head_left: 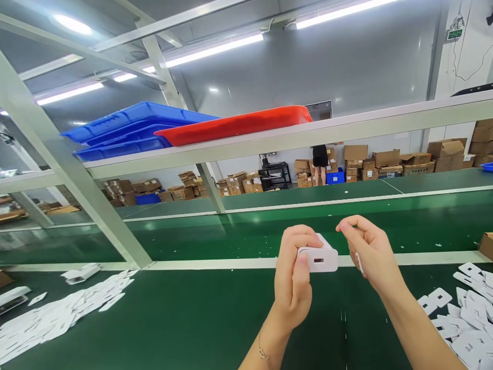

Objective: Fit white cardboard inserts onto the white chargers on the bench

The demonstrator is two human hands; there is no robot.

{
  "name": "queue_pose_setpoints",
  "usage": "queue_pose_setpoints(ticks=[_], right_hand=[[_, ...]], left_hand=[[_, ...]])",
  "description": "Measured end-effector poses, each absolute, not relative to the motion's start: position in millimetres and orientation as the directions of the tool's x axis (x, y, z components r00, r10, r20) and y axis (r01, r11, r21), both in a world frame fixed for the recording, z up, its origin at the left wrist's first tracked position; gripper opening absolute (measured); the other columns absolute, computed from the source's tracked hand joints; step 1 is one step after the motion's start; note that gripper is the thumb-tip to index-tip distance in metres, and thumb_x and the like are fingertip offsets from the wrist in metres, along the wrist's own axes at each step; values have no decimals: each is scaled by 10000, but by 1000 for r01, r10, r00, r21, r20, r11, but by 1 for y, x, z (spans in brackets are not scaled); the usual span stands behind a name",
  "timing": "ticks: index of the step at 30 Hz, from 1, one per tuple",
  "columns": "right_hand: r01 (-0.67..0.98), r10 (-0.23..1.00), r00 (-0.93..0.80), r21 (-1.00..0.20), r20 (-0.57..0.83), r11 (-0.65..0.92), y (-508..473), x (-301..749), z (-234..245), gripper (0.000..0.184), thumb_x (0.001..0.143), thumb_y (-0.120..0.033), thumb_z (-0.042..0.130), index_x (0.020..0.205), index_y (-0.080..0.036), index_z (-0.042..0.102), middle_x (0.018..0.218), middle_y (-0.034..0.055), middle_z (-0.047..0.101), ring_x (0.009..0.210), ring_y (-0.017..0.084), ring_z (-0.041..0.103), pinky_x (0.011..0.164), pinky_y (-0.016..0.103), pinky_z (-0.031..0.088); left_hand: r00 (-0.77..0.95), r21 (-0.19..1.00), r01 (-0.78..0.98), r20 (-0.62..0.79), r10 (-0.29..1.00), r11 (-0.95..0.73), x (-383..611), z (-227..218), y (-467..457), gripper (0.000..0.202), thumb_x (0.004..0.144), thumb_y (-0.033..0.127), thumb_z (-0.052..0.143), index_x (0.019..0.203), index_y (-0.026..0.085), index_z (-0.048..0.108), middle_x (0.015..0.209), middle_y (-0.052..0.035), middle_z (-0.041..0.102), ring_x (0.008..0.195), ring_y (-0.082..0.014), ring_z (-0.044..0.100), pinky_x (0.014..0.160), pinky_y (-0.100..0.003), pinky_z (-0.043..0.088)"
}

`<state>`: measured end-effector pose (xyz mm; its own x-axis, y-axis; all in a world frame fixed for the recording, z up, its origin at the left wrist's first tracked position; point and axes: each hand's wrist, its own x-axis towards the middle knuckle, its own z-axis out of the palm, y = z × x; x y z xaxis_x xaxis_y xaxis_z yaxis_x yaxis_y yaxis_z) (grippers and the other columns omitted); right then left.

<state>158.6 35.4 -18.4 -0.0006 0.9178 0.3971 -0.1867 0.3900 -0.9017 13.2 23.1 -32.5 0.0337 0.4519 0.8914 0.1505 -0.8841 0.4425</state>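
My left hand (293, 277) is closed around a white box-shaped housing (327, 261) that looks like a charger. Its end face, with one rectangular slot, is turned toward me. To the right, apart from the housing, is my right hand (372, 252) with thumb and index finger brought together; whether anything is between those tips I cannot make out. A thin white piece (359, 263) sticks out by its curled lower fingers, mostly hidden. Loose white slotted plates (472, 313) lie in a pile on the green work surface at the right.
Flat white pieces (57, 318) are spread at the left, near a white housing (80, 273). A slanted metal post (100, 221) supports a shelf with blue trays (142, 121) and a red tray (239, 126). Beyond the green belt (246, 231) stand cardboard boxes and a person (320, 159).
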Motion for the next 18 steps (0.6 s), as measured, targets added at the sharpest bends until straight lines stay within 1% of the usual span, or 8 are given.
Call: queue_pose_setpoints(ticks=[2,4,7,9,11,14,16,18], right_hand=[[-311,937,-13,-892,348,327,45,165,-20,350,773,-529,659,775,-188,579,396,-113,344,277,26,225,293,160,157],[-422,938,-38,-857,344,297,49,170,-21,320,751,-491,698,830,-197,599,443,-104,406,276,23,265,288,151,196],[-422,917,-75,-846,391,326,43,172,-19,279,788,-458,677,897,-206,633,452,-108,379,294,27,257,296,151,208],[-295,876,-112,-858,469,421,33,169,-17,254,822,-445,647,901,-204,662,442,-106,334,316,37,235,306,166,189],[-103,784,-169,-801,598,589,22,165,-16,203,814,-392,673,929,-225,690,473,-92,349,359,47,244,332,181,195],[167,571,-234,-546,787,821,12,156,-18,203,823,-282,679,1024,-273,701,507,-84,383,406,60,276,381,196,252],[285,449,-231,-382,863,879,12,152,-20,268,868,-256,625,1133,-266,664,485,-91,382,398,67,296,399,203,281],[363,337,-220,-244,915,899,15,149,-22,315,892,-242,598,1207,-243,617,485,-88,430,395,72,336,407,211,295]], left_hand=[[29,464,125,882,471,-877,13,-32,23,275,968,293,334,920,232,597,953,-49,532,864,-211,561,757,-354,473],[24,479,120,874,485,-869,12,-32,24,271,969,297,336,924,235,595,959,-46,527,859,-211,570,756,-353,468],[17,491,123,868,497,-862,11,-31,25,271,971,295,326,931,243,589,967,-42,521,850,-206,565,739,-343,462],[10,474,146,877,480,-868,10,-31,25,269,972,297,325,936,246,587,964,-41,523,859,-205,549,730,-332,460],[8,446,177,891,455,-877,10,-29,25,264,972,300,330,938,245,585,953,-40,524,882,-204,526,739,-322,457],[1,438,180,895,446,-881,9,-28,24,269,973,303,329,932,242,589,947,-38,521,881,-198,515,746,-314,457],[-8,449,173,891,455,-877,8,-27,24,278,973,307,326,938,243,594,957,-39,523,872,-195,515,727,-308,459],[-15,446,178,892,451,-877,8,-27,24,277,971,309,331,938,243,598,957,-41,525,877,-195,511,716,-298,460]])
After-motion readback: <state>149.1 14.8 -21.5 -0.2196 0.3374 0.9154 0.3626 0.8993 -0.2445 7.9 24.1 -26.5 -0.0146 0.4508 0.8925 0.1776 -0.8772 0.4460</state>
